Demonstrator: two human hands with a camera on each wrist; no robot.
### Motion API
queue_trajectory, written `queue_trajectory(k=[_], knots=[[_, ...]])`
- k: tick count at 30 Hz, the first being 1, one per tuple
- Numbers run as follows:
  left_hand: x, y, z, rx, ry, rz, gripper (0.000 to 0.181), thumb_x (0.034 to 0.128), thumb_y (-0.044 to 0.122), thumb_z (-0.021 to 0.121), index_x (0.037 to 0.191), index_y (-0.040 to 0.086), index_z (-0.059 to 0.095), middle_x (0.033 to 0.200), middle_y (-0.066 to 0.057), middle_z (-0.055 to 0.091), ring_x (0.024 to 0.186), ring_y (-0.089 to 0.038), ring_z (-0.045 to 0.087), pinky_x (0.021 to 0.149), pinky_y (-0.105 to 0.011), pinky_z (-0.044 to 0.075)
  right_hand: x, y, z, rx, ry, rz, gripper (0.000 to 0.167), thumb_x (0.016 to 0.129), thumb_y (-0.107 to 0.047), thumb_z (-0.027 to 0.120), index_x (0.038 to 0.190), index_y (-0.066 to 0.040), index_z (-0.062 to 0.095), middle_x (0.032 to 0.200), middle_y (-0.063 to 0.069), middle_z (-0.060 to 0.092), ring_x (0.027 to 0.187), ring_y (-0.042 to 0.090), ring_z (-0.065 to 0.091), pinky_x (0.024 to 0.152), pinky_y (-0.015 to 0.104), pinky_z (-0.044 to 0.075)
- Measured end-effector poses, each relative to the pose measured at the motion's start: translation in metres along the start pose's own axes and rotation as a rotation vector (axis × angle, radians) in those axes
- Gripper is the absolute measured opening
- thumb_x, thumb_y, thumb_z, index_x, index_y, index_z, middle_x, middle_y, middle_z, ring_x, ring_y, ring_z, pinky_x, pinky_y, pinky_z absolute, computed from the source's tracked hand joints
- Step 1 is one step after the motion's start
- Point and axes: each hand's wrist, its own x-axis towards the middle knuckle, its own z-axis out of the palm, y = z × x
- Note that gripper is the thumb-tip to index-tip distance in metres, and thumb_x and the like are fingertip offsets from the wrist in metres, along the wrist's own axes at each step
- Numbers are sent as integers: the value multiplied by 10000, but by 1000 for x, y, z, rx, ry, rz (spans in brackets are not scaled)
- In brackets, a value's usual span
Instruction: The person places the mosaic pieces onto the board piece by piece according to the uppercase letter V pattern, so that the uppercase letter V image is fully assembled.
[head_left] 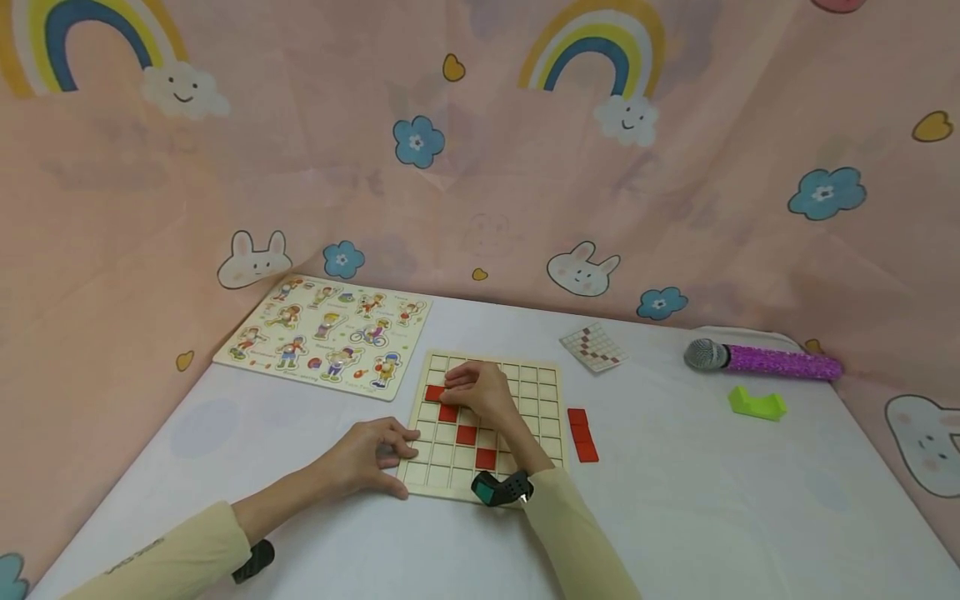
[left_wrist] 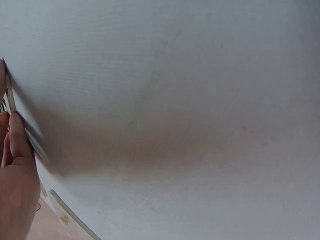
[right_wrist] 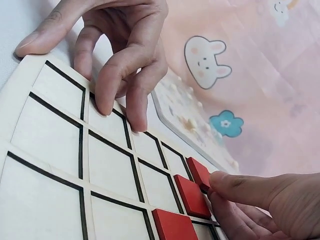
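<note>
A wooden grid board [head_left: 441,477] lies on the white table with several red square tiles [head_left: 466,435] in a diagonal line of cells. My right hand [head_left: 483,393] reaches over the board. In the right wrist view its thumb touches the farthest red tile [right_wrist: 199,171], with the fingers bent close beside it; the hand partly hides that tile and the cells behind. My left hand [head_left: 367,457] rests at the board's near left corner. Its thumb lies at the edge and its fingertips touch the cells. The left wrist view catches only part of that hand [left_wrist: 19,175].
More red tiles [head_left: 582,435] lie in a strip right of the board. Behind them is a pattern card [head_left: 593,347]. A picture puzzle board [head_left: 330,333] sits at the back left. A purple microphone [head_left: 780,362] and a green plastic piece [head_left: 757,404] lie at the right.
</note>
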Motion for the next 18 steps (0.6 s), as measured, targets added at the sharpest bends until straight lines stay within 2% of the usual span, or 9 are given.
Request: queue_trajectory(k=[11,18], knots=[[0,1,0,11,-6,-1,381,603,133,897,927,41,719,1192,-107,628,1169,-332,543,865,-207,499,0,0,4,3,15,15,216,776,-30,782,969,21,700,901,126,722,813,209,698,765,306,553],[0,0,-1,9,-12,-2,395,601,120,897,940,24,718,1187,-111,626,1166,-331,546,856,-203,503,0,-3,2,15,-2,37,229,779,-45,783,984,9,699,909,111,723,830,195,694,751,289,553]])
